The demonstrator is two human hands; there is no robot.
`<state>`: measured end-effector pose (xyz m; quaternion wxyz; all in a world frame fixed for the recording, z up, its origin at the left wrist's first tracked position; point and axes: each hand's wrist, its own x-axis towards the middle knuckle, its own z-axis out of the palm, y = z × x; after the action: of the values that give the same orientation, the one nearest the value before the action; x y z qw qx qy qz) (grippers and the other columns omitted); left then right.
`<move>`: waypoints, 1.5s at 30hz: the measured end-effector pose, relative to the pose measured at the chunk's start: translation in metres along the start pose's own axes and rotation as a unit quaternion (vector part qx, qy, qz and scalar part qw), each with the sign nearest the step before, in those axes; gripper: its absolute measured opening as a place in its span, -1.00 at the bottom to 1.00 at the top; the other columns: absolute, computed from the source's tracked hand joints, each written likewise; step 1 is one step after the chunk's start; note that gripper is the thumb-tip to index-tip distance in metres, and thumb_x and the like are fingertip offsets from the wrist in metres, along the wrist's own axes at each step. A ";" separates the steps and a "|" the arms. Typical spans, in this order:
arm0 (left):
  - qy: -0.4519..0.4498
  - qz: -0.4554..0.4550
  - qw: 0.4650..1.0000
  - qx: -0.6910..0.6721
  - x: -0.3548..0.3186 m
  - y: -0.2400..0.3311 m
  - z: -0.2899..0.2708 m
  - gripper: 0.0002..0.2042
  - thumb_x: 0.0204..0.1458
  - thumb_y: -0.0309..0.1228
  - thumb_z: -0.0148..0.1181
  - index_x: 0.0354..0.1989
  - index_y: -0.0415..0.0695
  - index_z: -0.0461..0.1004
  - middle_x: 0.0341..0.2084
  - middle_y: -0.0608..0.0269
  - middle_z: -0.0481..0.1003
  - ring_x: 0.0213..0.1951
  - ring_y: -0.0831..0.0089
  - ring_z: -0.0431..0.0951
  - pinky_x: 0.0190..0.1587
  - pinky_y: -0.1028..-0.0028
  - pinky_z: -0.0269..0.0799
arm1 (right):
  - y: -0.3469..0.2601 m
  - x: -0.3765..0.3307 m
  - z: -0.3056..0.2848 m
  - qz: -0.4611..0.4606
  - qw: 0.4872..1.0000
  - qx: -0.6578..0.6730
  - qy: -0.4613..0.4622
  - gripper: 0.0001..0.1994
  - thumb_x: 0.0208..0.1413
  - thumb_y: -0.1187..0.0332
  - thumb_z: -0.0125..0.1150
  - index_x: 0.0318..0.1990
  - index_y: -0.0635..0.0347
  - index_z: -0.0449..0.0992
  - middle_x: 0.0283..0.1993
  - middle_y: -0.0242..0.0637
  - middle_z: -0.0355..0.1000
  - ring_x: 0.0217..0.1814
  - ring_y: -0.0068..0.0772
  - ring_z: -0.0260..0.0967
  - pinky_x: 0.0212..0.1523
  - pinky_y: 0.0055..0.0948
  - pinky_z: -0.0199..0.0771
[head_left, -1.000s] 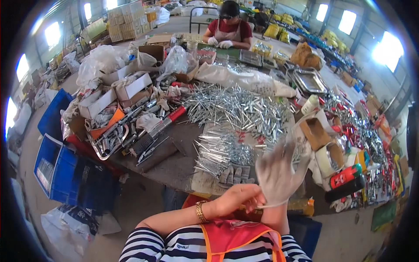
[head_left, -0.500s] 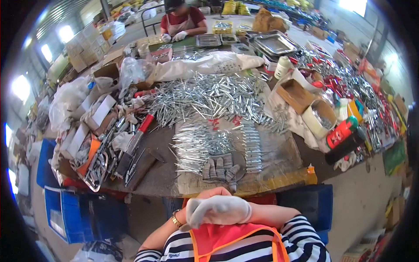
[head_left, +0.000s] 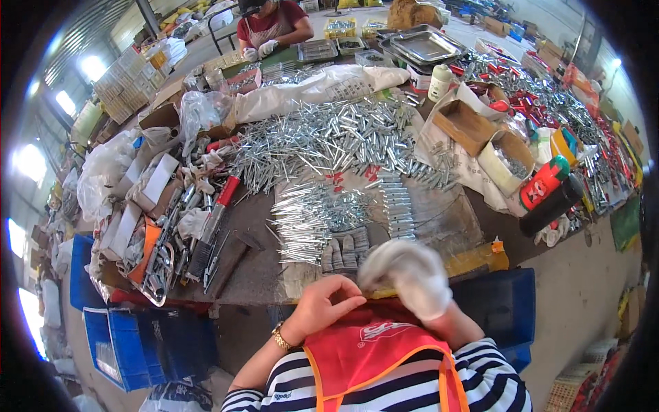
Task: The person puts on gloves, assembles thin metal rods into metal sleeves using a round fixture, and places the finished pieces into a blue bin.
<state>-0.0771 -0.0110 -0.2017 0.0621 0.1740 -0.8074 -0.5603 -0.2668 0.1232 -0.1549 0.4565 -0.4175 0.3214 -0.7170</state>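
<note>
Right of the pile (head_left: 336, 137), a carton (head_left: 494, 172) holds metal bits; before the pile, the left hand (head_left: 326, 302) curls, thumb and fingers parted; the gloved right hand (head_left: 408, 275) blurs, grip unclear.

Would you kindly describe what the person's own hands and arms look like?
The left hand is bare, with a gold-coloured band at the wrist. The right hand wears a whitish glove, blurred here. Both sleeves have dark and white stripes.
</note>
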 end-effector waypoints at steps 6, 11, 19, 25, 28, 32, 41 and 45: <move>0.088 0.148 0.927 0.333 0.008 -0.025 0.004 -0.63 -0.04 -0.28 0.47 -0.03 0.00 0.56 -0.16 0.21 0.49 -0.10 0.16 0.54 -0.08 0.28 0.53 | 0.004 -0.040 -0.050 -0.064 0.937 0.049 0.338 -0.75 0.43 0.24 -0.02 -0.09 0.26 0.48 -0.17 -0.21 0.52 -0.19 -0.39 0.46 -0.12 -0.41 0.45; 0.146 0.141 0.927 0.314 0.015 -0.027 0.017 -0.64 -0.02 -0.33 0.45 -0.01 0.00 0.55 -0.16 0.21 0.45 -0.08 0.17 0.53 -0.09 0.28 0.52 | 0.014 -0.052 -0.043 -0.039 0.950 0.030 0.309 -0.72 0.45 0.23 -0.04 -0.08 0.27 0.50 -0.13 -0.21 0.55 -0.15 -0.40 0.50 -0.10 -0.42 0.48; 0.186 0.171 0.904 0.346 0.037 -0.029 0.006 -0.74 -0.03 -0.47 0.38 -0.13 -0.01 0.58 -0.16 0.24 0.46 -0.12 0.17 0.54 -0.13 0.28 0.53 | 0.021 -0.043 -0.042 0.019 0.960 -0.017 0.279 -0.71 0.46 0.26 -0.07 -0.05 0.30 0.50 -0.10 -0.19 0.57 -0.14 -0.42 0.53 -0.08 -0.43 0.52; 0.331 0.142 0.918 0.165 0.046 -0.002 -0.017 -0.84 0.07 -0.52 0.31 -0.17 -0.12 0.56 -0.31 0.16 0.52 -0.23 0.20 0.56 -0.18 0.32 0.50 | 0.025 -0.035 -0.043 0.058 0.962 -0.138 0.229 -0.72 0.41 0.39 -0.01 0.14 0.30 0.46 0.10 -0.17 0.51 0.13 -0.40 0.46 0.16 -0.41 0.43; 0.318 0.055 0.946 -0.029 0.045 0.002 -0.029 -0.91 0.23 -0.47 0.25 -0.14 -0.17 0.53 -0.37 0.37 0.51 -0.30 0.54 0.49 -0.22 0.49 0.41 | 0.030 -0.017 -0.036 0.050 0.963 -0.197 0.178 -0.57 0.33 0.48 0.04 0.34 0.27 0.32 0.30 -0.13 0.36 0.36 -0.36 0.30 0.34 -0.38 0.27; 0.260 0.006 0.922 -0.288 0.035 0.025 -0.046 -0.92 0.32 -0.45 0.18 -0.10 -0.17 0.50 -0.29 0.56 0.45 -0.23 0.76 0.37 -0.12 0.66 0.31 | 0.034 0.005 -0.033 0.079 0.988 -0.097 0.090 -0.37 0.28 0.51 -0.01 0.51 0.27 0.05 0.46 -0.08 0.18 0.50 -0.27 0.15 0.44 -0.30 0.16; 0.300 0.025 0.912 -0.278 0.034 -0.002 -0.055 -0.90 0.29 -0.48 0.20 -0.08 -0.17 0.51 -0.26 0.52 0.49 -0.24 0.73 0.41 -0.13 0.64 0.35 | 0.036 0.019 -0.008 0.152 0.976 -0.026 0.154 -0.59 0.31 0.48 0.08 0.29 0.35 0.35 0.10 -0.21 0.49 0.09 -0.41 0.50 0.08 -0.38 0.57; 0.456 0.107 0.884 0.007 0.028 0.032 -0.042 -0.73 0.10 -0.53 0.34 -0.02 -0.17 0.51 -0.20 0.28 0.53 -0.33 0.55 0.47 -0.33 0.51 0.40 | 0.039 0.027 -0.005 0.107 0.973 -0.067 0.193 -0.70 0.28 0.49 0.16 0.14 0.34 0.44 -0.03 -0.31 0.54 -0.02 -0.52 0.51 0.01 -0.46 0.56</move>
<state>-0.0975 -0.0483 -0.1598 0.4816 0.3236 -0.7075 -0.4034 -0.2622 0.0839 -0.1814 0.4308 -0.2639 0.4939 -0.7077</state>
